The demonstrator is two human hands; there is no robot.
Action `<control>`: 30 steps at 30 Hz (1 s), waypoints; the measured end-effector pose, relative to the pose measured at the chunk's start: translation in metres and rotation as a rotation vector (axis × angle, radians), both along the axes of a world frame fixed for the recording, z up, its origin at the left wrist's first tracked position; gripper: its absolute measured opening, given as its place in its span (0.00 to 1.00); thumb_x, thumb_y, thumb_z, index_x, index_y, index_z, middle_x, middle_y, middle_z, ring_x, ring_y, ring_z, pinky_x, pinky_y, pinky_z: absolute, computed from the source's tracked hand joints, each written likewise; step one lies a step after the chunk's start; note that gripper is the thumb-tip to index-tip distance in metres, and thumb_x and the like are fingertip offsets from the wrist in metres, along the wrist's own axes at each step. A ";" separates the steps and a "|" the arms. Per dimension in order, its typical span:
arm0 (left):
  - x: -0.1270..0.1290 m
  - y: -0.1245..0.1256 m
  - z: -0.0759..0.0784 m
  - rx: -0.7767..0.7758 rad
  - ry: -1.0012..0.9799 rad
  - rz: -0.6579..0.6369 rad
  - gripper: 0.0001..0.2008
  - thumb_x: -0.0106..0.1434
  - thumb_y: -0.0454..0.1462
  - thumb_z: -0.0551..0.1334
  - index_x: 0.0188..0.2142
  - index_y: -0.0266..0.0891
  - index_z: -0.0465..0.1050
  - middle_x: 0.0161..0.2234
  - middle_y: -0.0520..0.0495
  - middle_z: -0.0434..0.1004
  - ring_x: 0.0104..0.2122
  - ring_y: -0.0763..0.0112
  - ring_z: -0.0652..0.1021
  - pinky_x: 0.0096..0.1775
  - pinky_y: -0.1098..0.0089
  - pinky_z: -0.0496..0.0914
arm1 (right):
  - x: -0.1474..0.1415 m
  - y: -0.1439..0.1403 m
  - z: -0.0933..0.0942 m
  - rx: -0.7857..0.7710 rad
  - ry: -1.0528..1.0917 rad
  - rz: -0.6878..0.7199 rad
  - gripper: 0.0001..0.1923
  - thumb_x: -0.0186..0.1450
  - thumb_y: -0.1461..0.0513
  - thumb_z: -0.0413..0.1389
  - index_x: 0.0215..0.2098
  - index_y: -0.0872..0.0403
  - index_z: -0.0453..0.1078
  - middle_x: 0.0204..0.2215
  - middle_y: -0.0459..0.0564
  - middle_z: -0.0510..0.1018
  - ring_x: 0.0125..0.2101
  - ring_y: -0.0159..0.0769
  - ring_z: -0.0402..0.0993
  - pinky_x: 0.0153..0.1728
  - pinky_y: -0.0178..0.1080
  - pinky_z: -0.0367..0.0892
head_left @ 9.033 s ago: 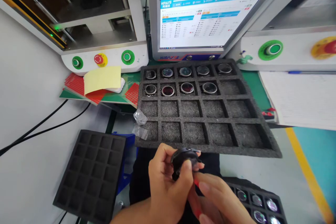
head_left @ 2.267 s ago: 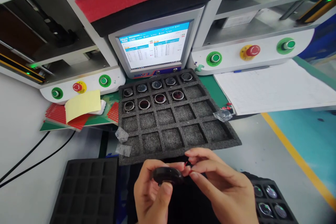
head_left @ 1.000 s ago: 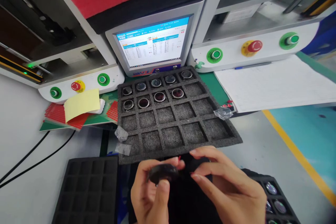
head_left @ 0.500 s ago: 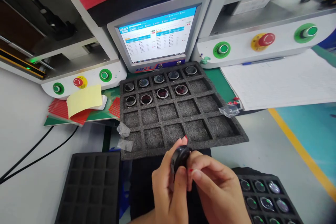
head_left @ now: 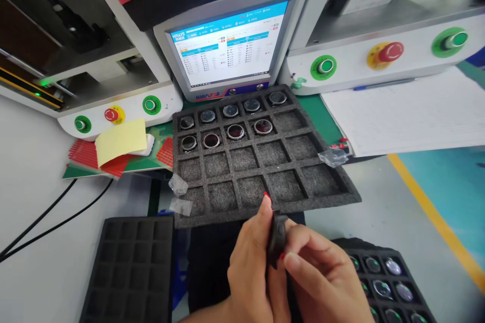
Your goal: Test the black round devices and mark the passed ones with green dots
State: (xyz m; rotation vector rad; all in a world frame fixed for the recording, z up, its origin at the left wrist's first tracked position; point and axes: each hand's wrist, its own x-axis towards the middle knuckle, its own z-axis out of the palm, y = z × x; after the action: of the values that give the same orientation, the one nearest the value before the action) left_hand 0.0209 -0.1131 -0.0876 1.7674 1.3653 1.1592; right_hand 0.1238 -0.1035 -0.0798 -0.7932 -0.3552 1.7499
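Note:
A black round watch case [head_left: 278, 238] is held between my two hands, turned edge-on, so its face is hidden. My left hand [head_left: 250, 257] grips it from the left, with one red-nailed fingertip reaching up beside it. Against its right side, my right hand [head_left: 322, 265] has thumb and forefinger closed at the rim; anything small between them is hidden. Beyond the hands lies a grey foam tray [head_left: 273, 167]. Its two far rows hold several round watch pieces, such as one silver-rimmed watch piece [head_left: 262, 126].
A black foam tray [head_left: 131, 267] lies at lower left. At lower right, another tray [head_left: 392, 262] holds several watch pieces. A monitor [head_left: 233, 45] stands between two machines with green and red buttons. Paper sheets [head_left: 401, 111], a pen [head_left: 382, 84] and yellow notes [head_left: 121, 142] lie nearby.
The watch case has turned from a slanted view to edge-on and shifted slightly right and down. Both hands have moved a little right with it.

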 end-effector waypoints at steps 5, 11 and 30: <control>0.001 0.000 -0.003 0.077 0.046 -0.018 0.26 0.72 0.35 0.51 0.68 0.39 0.53 0.65 0.44 0.64 0.58 0.69 0.72 0.58 0.75 0.68 | -0.004 -0.002 -0.001 -0.042 0.048 -0.007 0.06 0.61 0.59 0.64 0.26 0.48 0.76 0.24 0.43 0.70 0.27 0.28 0.66 0.31 0.29 0.66; 0.000 -0.003 -0.009 0.104 0.073 0.009 0.26 0.71 0.36 0.52 0.67 0.37 0.54 0.63 0.41 0.65 0.56 0.63 0.74 0.54 0.68 0.73 | -0.005 -0.003 -0.001 -0.064 0.048 -0.045 0.07 0.60 0.59 0.65 0.25 0.49 0.75 0.22 0.43 0.70 0.26 0.29 0.65 0.29 0.30 0.66; -0.001 -0.004 -0.006 0.210 0.236 0.127 0.24 0.71 0.34 0.52 0.66 0.37 0.58 0.59 0.45 0.71 0.53 0.66 0.77 0.53 0.71 0.74 | -0.017 0.003 0.005 -0.126 0.155 -0.080 0.17 0.53 0.57 0.69 0.30 0.48 0.64 0.24 0.41 0.63 0.23 0.29 0.60 0.26 0.33 0.66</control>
State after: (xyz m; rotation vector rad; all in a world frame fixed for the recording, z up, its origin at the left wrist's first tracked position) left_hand 0.0197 -0.1166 -0.0937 2.0452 1.5595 1.2295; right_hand 0.1071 -0.1006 -0.0753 -0.7450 -0.1087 1.7586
